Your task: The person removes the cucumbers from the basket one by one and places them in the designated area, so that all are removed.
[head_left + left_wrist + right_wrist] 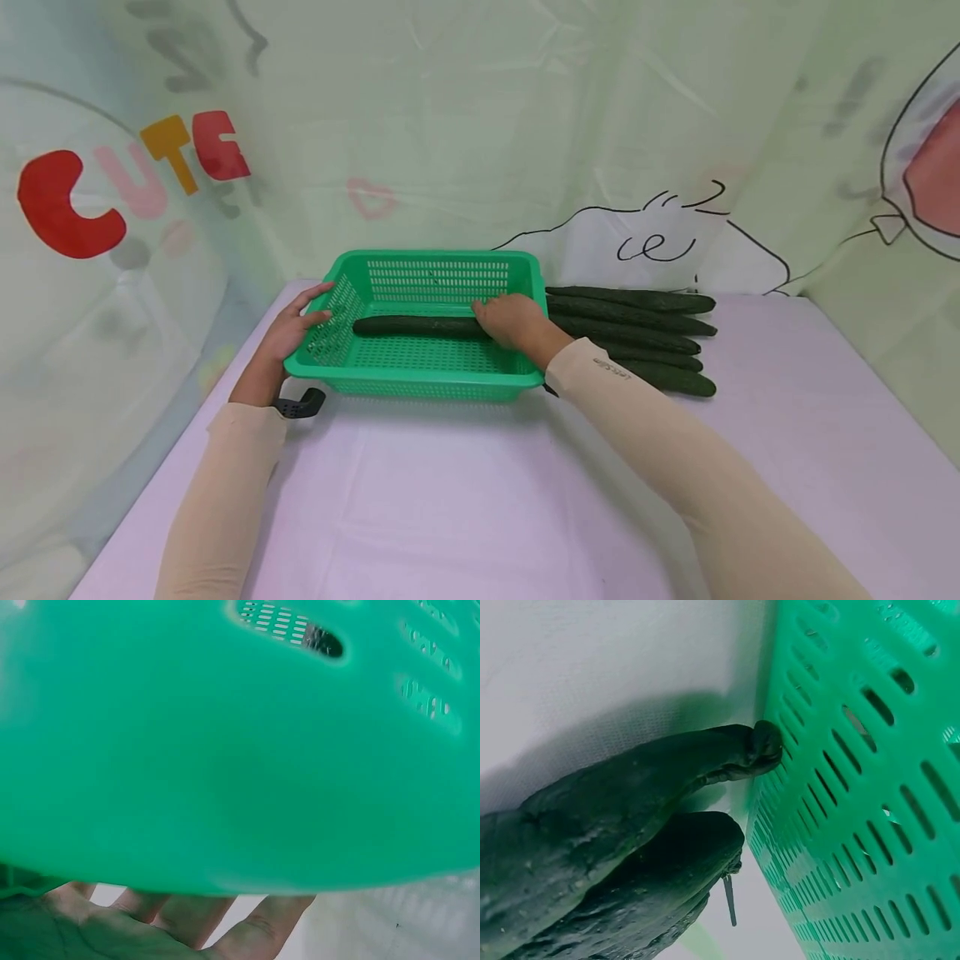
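Observation:
A long dark green cucumber [420, 327] lies lengthwise in a green plastic basket [420, 377] with slotted walls. My right hand [513, 321] reaches over the basket's right rim and grips the cucumber's right end, which the hand hides. At the left end, my left hand [288, 333] rests against the rim with its fingers extended. In the left wrist view the fingers [259, 926] show beyond the basket's edge. Several more cucumbers [637, 317] lie side by side just right of the basket; the right forearm covers part of them.
All this stands on a table with a pale lilac cloth [450, 500]. A curtain [450, 125] with printed letters and drawings hangs behind and at both sides. In the right wrist view, cucumber ends [705, 847] lie close to the basket's slotted wall [877, 802].

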A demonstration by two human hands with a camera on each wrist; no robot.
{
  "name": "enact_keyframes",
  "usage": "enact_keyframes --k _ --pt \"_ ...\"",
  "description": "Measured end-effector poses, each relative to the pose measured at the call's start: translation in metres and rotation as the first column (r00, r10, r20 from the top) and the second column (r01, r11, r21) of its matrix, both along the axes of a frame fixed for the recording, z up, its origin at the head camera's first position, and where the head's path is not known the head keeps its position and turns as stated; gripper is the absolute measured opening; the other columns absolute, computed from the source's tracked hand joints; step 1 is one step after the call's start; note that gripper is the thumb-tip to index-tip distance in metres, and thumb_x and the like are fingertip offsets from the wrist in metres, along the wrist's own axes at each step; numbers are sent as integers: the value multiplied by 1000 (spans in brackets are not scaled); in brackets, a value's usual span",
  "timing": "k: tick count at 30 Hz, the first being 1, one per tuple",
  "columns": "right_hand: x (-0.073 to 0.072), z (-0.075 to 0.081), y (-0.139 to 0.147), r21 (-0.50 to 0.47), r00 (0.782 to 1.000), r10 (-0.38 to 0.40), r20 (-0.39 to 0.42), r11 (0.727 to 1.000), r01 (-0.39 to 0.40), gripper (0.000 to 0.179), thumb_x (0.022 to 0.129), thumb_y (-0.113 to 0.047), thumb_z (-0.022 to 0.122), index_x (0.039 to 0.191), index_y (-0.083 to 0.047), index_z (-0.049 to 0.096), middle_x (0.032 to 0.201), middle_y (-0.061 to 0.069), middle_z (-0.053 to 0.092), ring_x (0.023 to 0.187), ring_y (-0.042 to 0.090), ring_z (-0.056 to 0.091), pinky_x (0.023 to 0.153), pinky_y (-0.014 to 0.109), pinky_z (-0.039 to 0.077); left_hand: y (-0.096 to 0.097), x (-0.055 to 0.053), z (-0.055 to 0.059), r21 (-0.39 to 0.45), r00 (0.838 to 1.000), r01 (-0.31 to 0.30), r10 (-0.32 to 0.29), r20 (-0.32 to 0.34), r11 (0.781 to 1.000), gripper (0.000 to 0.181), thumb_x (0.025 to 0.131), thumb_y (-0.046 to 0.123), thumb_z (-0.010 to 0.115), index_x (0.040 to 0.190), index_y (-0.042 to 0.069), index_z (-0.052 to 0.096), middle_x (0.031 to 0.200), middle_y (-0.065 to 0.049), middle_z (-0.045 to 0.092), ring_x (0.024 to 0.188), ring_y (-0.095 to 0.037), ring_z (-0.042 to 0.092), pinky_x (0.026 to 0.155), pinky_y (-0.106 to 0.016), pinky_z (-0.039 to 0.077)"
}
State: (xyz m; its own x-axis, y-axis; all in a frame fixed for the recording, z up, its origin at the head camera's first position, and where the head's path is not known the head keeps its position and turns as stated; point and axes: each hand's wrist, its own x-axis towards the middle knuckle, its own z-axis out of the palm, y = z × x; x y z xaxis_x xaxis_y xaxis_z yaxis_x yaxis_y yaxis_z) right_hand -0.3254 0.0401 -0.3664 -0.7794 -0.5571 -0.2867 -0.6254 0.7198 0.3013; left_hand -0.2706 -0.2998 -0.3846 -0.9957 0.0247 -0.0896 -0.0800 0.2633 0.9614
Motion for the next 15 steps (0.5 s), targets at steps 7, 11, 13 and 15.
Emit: enact_keyframes --k 7,11,13,15 --pt "-3 -2 -2 -3 1000 2 6 1000 -2 56 101 -22 57 151 -6 38 144 14 54 136 29 48 109 40 43 -1 1 0 14 1000 4 -4 9 1000 58 104 22 47 157 29 26 166 -9 14 122 -21 45 80 -21 48" --pt "-2 -2 -1 -2 1000 5 0 1000 -5 49 101 -22 55 146 -6 44 139 13 57 133 28 50 108 40 44 -1 2 1 37 1000 8 -9 19 999 58 105 21 47 158 29 25 164 -12 19 111 -14 50 80 -22 49" --pt "-3 -2 -1 -9 1000 2 0 1000 -2 46 100 -22 57 143 -7 47 136 12 58 130 28 52 107 39 45 -2 2 0 40 1000 9 -10 18 999 58 105 21 47 158 29 25 164 -12 19 112 -14 51 80 -22 49" --pt "-3 -2 -2 -25 1000 -1 3 1000 1 46 99 -24 60 141 -8 49 133 10 60 126 27 55 105 39 46 -2 0 -1 39 1000 2 -2 18 999 58 105 20 47 158 29 25 165 -10 17 117 -17 49 81 -21 48"
